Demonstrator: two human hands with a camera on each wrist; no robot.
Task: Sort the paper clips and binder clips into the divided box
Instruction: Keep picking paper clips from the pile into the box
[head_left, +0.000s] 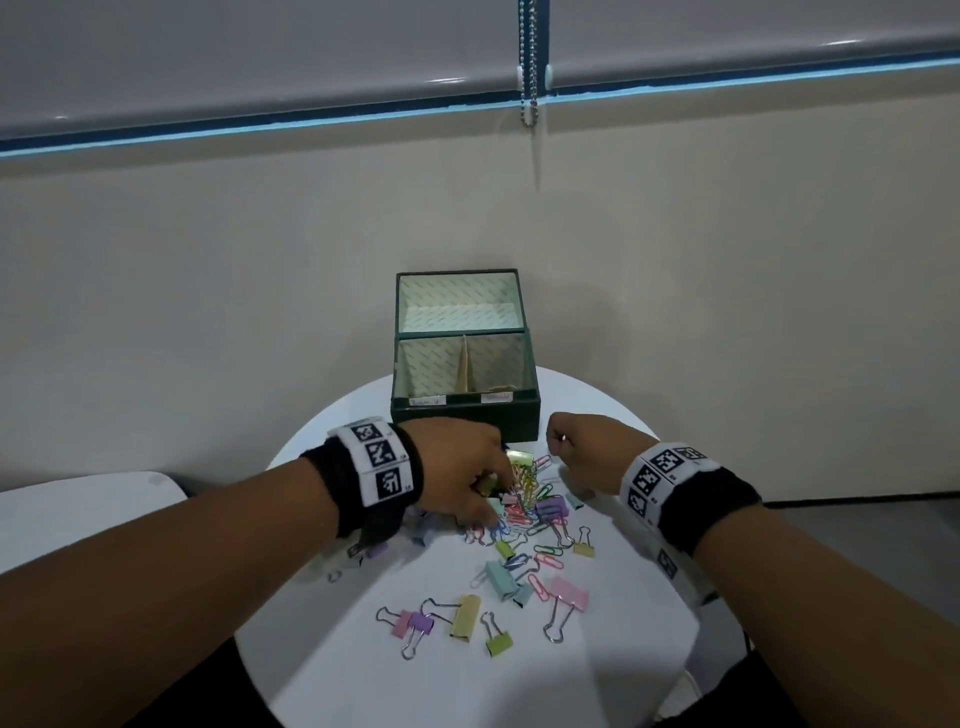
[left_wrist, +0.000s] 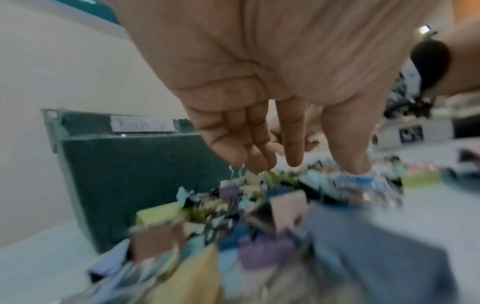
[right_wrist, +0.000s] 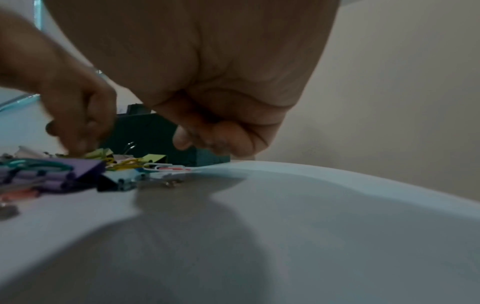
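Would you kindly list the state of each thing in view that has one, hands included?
Divided box: lid open, upright behind it; compartments look nearly empty.
Clips: unsorted, scattered on the white round table.
Left hand: fingers pointing down into the clip pile; grasp unclear.
Right hand: fingers curled, above the table beside the box; contents unclear.

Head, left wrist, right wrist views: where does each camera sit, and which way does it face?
Head: above, facing forward and down at the white table, clip pile and green box; both forearms show.
Left wrist: under the left hand, looking along its fingers to the pile.
Right wrist: low over the table, under the curled right hand.
Shared: wrist views both show box and pile.
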